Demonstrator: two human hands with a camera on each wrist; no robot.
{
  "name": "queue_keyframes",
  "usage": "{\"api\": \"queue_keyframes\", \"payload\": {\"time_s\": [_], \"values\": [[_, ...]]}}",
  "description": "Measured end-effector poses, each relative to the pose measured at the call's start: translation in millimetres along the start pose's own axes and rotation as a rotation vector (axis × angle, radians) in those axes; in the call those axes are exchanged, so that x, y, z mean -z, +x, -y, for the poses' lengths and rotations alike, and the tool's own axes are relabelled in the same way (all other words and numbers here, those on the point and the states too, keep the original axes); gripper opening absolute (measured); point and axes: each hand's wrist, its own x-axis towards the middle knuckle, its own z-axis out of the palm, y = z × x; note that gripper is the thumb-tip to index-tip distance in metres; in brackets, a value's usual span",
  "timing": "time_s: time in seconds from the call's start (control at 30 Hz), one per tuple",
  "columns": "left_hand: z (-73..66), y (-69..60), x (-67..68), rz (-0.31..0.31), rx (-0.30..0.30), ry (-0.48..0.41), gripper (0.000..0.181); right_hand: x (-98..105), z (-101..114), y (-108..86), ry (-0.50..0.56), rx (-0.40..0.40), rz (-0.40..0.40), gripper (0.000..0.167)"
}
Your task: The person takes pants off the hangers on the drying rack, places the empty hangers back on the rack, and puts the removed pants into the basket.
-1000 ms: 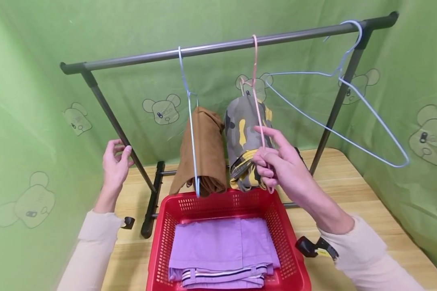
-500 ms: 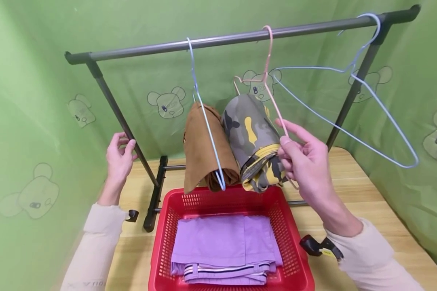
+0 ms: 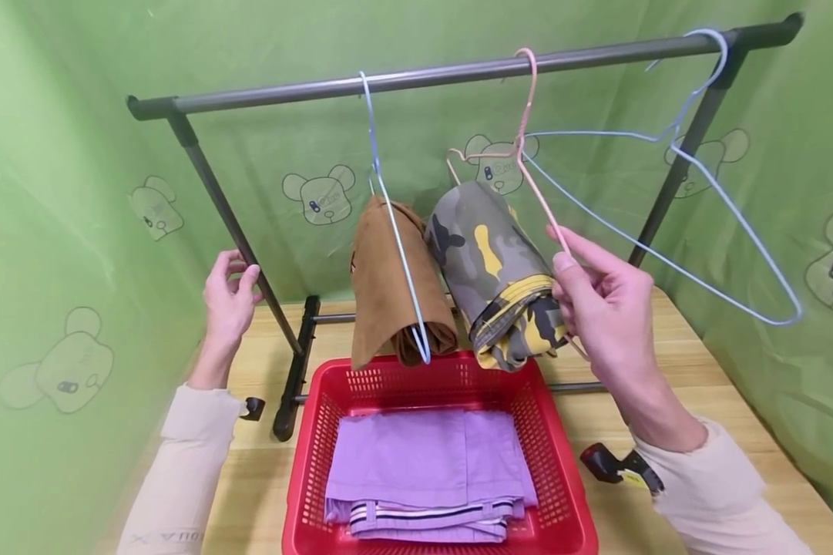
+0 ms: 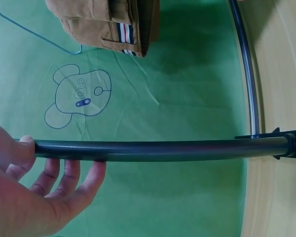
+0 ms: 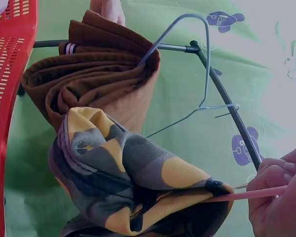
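In the head view, my right hand [image 3: 613, 316] pinches the side wire of a pink hanger [image 3: 530, 100] hooked on the rack's top bar. Over that hanger drapes a folded grey, black and yellow camouflage garment [image 3: 485, 239], swung aslant; the right wrist view shows its bunched lower end [image 5: 118, 168]. My left hand [image 3: 230, 297] holds the left post of the dark clothes rack [image 3: 232, 220]. Thumb and fingers lie on opposite sides of the post [image 4: 163, 150] in the left wrist view. Between the hands, a brown folded garment [image 3: 388, 285] hangs on a blue hanger [image 3: 397, 239].
Below stands a red basket [image 3: 294, 470] with folded purple trousers [image 3: 423, 455] inside. A bare blue hanger [image 3: 721, 196] hangs at the bar's right end. Wooden tabletop [image 3: 680, 370] lies underneath, with a green patterned cloth [image 3: 243, 139] behind and at both sides.
My right hand has moved right with the pink hanger, turning it and tilting the camouflage garment away from upright. My left hand keeps its place on the post.
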Motion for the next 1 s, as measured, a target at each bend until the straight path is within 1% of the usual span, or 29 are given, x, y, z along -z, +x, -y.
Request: {"api": "queue_keyframes", "payload": {"time_s": [0.17,0.23,0.37,0.47,0.57,0.9,1.0], "values": [[3.2,-0.4,0.8,0.000,-0.007,0.015,0.031,4,-1,1.5,-0.076,0.061,-0.024,0.030],[3.8,-0.7,1.3,-0.005,-0.005,0.013,0.031,6,0,2.6,-0.079,0.078,-0.030,0.030],[3.4,-1.8,2.8,-0.009,0.003,0.016,0.031,9,4,5.0,-0.037,0.091,-0.049,0.028],[3.7,-2.0,2.4,-0.005,-0.001,0.019,0.032,12,8,5.5,-0.048,0.091,-0.069,0.027],[4.8,-1.9,1.1,-0.009,-0.007,0.016,0.032,17,11,4.6,-0.050,0.093,-0.072,0.027],[5.1,0.1,-2.5,0.001,-0.010,0.011,0.030,38,20,-0.1,0.067,0.142,-0.077,0.029],[7.7,7.7,-0.7,0.014,-0.007,0.024,0.030,38,19,0.2,0.093,0.128,-0.077,0.030]]}}
